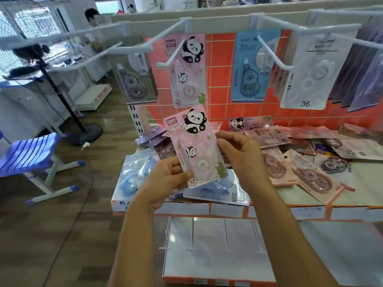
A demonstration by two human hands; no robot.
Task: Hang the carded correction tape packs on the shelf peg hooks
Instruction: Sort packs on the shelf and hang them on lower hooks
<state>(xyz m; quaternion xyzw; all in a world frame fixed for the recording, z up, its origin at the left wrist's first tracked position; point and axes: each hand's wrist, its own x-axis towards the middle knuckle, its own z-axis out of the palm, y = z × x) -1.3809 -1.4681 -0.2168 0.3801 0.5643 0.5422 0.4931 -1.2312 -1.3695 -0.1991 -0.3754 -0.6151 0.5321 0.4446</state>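
the left hand [165, 179] has its fingers hidden behind the held panda pack [194, 146]; only its thumb shows on the front. the right hand [238, 156] turns its back to the camera, so whether its curled fingertips [220, 135] grip the card's right edge cannot be told. both forearms [290, 245] are cut off at the near edge. blue packs [134, 175] on the shelf [352, 193] lie partly under the hands. the dark packs [364, 65] far right are blurred and cropped. print on the pink card backs [267, 135] is too small to read.
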